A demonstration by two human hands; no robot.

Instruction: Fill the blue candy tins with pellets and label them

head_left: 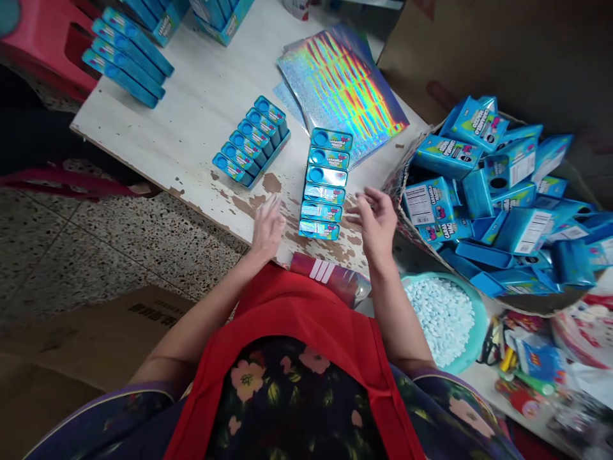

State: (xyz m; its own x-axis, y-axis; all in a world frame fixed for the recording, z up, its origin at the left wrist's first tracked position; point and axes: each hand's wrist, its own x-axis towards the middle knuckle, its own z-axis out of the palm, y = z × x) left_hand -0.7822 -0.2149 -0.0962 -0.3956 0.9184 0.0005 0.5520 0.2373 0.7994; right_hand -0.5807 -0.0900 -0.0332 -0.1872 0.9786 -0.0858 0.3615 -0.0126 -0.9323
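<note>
A row of several blue candy boxes (321, 213) marked "Caramelo Macizo" lies in front of me, their small faces up. Just left of the row is my left hand (269, 225), fingers stretched out, slightly blurred and holding nothing. On the other side my right hand (379, 222) hovers with bent, parted fingers near the row's edge, apart from it. Shiny strips cover some of the nearer box faces. To the left stands a second group of similar boxes (249, 137) in a shallow blue tray (271, 156).
Holographic sheets (342, 83) lie behind the rows. At right, a cardboard carton (407, 166) is heaped with loose blue boxes (479, 185). An aqua basin (480, 319) holds pale candies (438, 316). More boxes (129, 57) stand at the table's far left, near a red chair (45, 38).
</note>
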